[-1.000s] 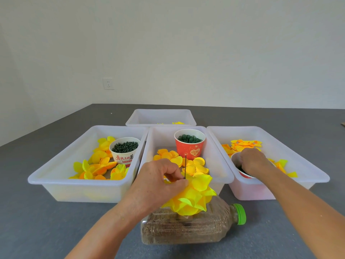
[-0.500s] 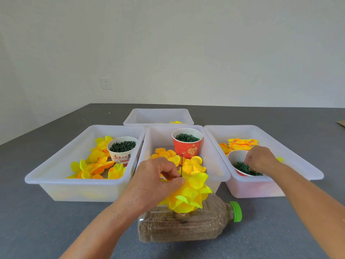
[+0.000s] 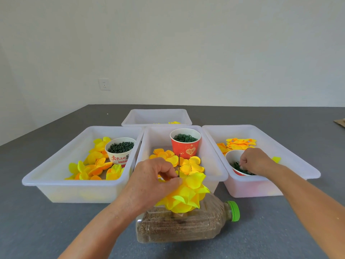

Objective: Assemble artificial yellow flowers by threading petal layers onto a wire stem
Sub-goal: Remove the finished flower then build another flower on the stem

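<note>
Pinching the wire (image 3: pixel 179 165) just above the yellow flower (image 3: pixel 186 193) on the bottle (image 3: pixel 186 227), left hand (image 3: pixel 153 180) should hold steady while right hand (image 3: pixel 255 161), fingers curled into the cup (image 3: pixel 231 156), picks one green piece.

A plain off-white wall (image 3: pixel 186 49) fills the upper half of the view, bare except for a white socket (image 3: pixel 104 84) low on its left part. A second wall (image 3: pixel 28 81) meets it at a faint corner on the left. Below lies a wide dark grey surface (image 3: pixel 56 225), matte and slightly speckled, possibly a table rather than the floor. At its far right edge sits a small brown scrap (image 3: pixel 340 122), too cut off to identify. The light is soft and even.
</note>
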`<act>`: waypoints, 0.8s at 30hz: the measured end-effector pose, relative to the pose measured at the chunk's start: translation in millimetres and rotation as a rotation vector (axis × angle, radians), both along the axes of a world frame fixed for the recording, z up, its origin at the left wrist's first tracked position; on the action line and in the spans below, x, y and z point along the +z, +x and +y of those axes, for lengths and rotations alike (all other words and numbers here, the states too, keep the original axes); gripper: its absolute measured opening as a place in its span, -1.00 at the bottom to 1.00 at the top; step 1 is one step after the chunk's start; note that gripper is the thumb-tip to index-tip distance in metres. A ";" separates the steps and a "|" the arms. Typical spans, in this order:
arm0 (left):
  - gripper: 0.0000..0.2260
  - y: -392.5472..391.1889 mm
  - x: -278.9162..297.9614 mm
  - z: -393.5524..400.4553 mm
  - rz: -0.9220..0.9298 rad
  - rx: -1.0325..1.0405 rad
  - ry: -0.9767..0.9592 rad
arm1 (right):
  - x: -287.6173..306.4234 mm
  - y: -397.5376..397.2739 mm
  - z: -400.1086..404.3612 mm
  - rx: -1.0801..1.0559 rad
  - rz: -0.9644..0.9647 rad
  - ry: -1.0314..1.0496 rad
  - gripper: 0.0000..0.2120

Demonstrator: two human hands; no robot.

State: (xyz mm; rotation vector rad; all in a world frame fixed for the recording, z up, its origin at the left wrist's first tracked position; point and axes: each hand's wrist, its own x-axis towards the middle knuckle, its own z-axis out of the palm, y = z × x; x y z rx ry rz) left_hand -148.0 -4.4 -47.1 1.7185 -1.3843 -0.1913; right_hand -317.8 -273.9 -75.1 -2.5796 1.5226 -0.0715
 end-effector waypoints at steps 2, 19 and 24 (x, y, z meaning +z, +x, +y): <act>-0.83 0.0 -0.1 0.3 0.002 -0.003 -0.004 | 2.4 1.5 3.0 -0.012 0.018 0.021 -0.85; -0.89 2.5 -2.0 -0.5 -0.001 -0.016 -0.008 | 14.8 -20.4 -13.7 -0.100 -0.572 0.113 -0.83; -0.88 2.1 -2.0 -0.6 -0.008 -0.016 -0.007 | 6.9 -24.0 -5.8 -0.085 -0.729 0.065 -0.81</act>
